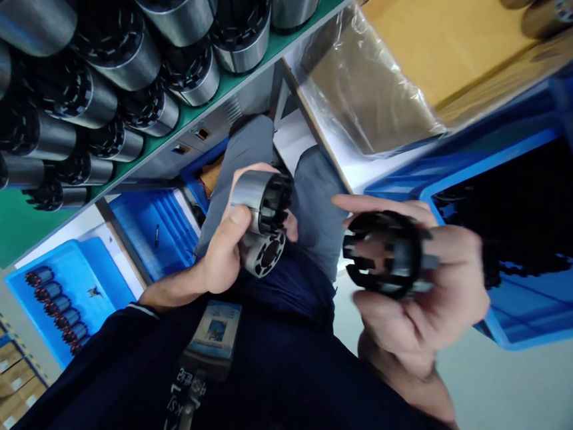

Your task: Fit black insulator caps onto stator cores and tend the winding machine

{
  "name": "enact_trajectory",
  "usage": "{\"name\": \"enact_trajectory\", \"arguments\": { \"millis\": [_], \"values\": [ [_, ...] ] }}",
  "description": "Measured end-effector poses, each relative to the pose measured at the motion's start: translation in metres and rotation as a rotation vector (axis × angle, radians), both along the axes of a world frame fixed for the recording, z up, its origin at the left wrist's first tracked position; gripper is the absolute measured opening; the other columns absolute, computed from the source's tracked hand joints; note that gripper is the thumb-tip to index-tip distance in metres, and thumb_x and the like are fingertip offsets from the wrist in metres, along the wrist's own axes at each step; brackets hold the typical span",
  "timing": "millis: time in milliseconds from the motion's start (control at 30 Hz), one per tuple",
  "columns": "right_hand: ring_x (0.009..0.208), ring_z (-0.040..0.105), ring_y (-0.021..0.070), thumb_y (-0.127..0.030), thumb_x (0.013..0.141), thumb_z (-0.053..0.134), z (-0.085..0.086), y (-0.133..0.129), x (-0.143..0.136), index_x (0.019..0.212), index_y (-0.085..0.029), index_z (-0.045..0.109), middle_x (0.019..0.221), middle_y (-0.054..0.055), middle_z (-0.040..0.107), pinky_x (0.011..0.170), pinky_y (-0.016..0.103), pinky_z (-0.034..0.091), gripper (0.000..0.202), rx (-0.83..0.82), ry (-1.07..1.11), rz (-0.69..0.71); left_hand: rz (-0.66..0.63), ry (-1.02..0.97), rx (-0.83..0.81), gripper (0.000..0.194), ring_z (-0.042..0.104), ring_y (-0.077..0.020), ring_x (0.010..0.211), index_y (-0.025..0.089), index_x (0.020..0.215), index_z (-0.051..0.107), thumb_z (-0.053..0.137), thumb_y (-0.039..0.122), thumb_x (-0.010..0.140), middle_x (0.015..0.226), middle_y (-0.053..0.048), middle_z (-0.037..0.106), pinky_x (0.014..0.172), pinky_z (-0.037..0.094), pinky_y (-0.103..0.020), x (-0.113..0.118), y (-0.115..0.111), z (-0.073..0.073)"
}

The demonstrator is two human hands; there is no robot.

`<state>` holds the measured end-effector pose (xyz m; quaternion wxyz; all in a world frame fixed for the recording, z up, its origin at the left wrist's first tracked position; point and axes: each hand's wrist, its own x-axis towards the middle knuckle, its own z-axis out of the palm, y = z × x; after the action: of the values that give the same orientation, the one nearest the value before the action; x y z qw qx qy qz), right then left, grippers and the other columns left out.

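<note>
My left hand [223, 246] is closed round two silver metal cylinders above my lap. The upper cylinder [248, 195] has a black slotted insert at its right end. Below it, touching, the second cylinder [264, 254] shows a slotted core at its open end. To the right, my right hand [431, 281] grips a black toothed plastic ring [383, 253] between thumb and fingers, its teeth pointing left toward the cylinders. A gap separates the ring from them.
Many silver cylinders with black inserts [179, 5] stand on a green bench [211, 101] at upper left. A blue crate [512, 332] of black parts is at right, a cardboard box [432, 40] above it. A blue tray [102, 259] lies lower left.
</note>
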<state>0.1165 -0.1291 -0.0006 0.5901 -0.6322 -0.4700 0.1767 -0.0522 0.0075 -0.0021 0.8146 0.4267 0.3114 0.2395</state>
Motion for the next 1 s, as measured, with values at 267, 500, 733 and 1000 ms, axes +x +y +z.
{"name": "enact_trajectory", "arguments": {
  "millis": [267,500,733,1000],
  "values": [
    [0.124,0.090,0.0344,-0.033,0.092,0.110,-0.003,0.021,-0.041,0.124,-0.029,0.084,0.148,0.012,0.086,0.090,0.052,0.077,0.042,0.080,-0.006,-0.039,0.425,0.317,0.044,0.095,0.085,-0.0392,0.123,0.037,0.101,0.075,0.009,0.104,0.102,0.089,-0.012,0.078,0.092,0.073,-0.059,0.041,-0.009,0.010],
    [0.108,0.088,0.0292,-0.037,0.086,0.115,-0.020,0.031,-0.049,0.138,-0.028,0.086,0.132,0.010,0.089,0.085,0.046,0.078,0.060,0.142,0.057,-0.109,0.536,0.470,0.001,0.112,0.088,-0.0404,0.119,0.040,0.116,0.084,-0.007,0.103,0.098,0.085,-0.011,0.078,0.087,0.075,-0.061,0.046,-0.008,0.009],
    [0.113,0.085,0.0333,-0.045,0.090,0.111,-0.016,0.031,-0.042,0.155,-0.038,0.086,0.130,0.010,0.085,0.084,0.050,0.081,0.070,0.050,0.013,-0.045,0.480,0.371,0.067,0.080,0.084,-0.0388,0.113,0.035,0.122,0.084,0.030,0.093,0.112,0.087,-0.009,0.073,0.091,0.073,-0.057,0.040,-0.010,0.001],
    [0.113,0.087,0.0309,-0.032,0.096,0.105,-0.026,0.031,-0.042,0.169,-0.034,0.077,0.144,0.011,0.087,0.086,0.048,0.078,0.078,0.158,0.067,0.032,0.601,0.285,0.054,0.115,0.084,-0.0409,0.115,0.034,0.110,0.074,-0.006,0.113,0.088,0.087,-0.012,0.072,0.084,0.070,-0.057,0.046,-0.002,-0.002]
  ]
}}
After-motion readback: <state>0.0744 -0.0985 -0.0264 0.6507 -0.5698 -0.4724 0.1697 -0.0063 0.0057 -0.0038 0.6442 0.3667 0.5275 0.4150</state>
